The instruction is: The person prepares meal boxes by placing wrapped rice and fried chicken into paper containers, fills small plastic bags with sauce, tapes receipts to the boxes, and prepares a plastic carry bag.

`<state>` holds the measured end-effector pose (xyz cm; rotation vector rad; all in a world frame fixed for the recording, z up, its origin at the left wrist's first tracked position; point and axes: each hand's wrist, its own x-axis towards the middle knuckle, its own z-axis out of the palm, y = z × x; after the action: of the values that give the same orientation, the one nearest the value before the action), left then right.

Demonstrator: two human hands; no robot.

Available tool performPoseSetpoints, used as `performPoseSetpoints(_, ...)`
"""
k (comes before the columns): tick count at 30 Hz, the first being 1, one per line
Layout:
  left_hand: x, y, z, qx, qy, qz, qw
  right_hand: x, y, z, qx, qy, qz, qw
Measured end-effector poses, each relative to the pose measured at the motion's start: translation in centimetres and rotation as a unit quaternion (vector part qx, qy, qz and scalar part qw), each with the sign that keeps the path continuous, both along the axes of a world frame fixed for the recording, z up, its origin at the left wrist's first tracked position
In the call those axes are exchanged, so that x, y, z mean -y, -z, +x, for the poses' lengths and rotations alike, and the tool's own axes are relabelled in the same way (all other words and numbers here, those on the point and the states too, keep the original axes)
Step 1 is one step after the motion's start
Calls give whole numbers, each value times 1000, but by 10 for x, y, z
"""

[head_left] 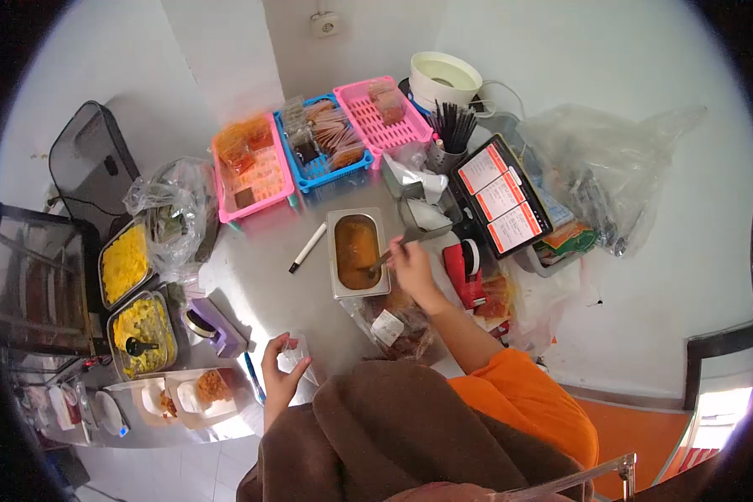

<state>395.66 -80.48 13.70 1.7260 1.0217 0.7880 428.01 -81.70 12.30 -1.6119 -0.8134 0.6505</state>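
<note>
The right hand [414, 272] is closed around the handle of a dark, slender ladle [390, 253], whose lower end dips into orange-brown sauce [357, 243]. The sauce lies in a deep, rectangular stainless-steel container [335, 276], which stands upright on the shiny grey metal counter [297, 289]. The left hand [283, 372] is nearer the body, its thumb and fingers gripping a small, clear plastic packet [295, 351]; it is see-through and partly covered, so it could be a bag or a thin cup.

Just beside the container, on its left, lies a white marker with a black tip [308, 248]. Close below it, near the right forearm, is a clear plastic bag of dark reddish-brown food with a white label [389, 326]. A red tape dispenser [464, 276] is to the right of the right hand, and a black-framed tablet with a red-and-white screen [504, 197] leans beyond it. Behind the container are a pink slotted plastic basket [286, 180] and, next to it, a blue slotted plastic basket [316, 184], both holding packets. A purple tape dispenser [222, 330] is left of the left hand.
</note>
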Motion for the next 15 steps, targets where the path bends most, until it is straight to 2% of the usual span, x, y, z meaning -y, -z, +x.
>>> performPoseSetpoints(3, 1, 0, 1, 7, -7, -3, 1000, -5, 25, 16, -112, 44, 92, 988)
performPoseSetpoints(6, 3, -3, -2, -7, -12, 9, 1000, -4, 15, 15, -51, 16, 165, 985)
performPoseSetpoints(9, 2, -2, -5, -19, -19, 13, 1000, 0, -1, 11, 126, -77, 142, 979)
performPoseSetpoints(12, 4, -5, -3, -28, -23, 13, 999, 7, -35, 4, 373, -192, 146, 896)
performPoseSetpoints(15, 4, -8, -1, -29, -18, 19, 999, 12, -25, -7, 354, -220, 107, 903)
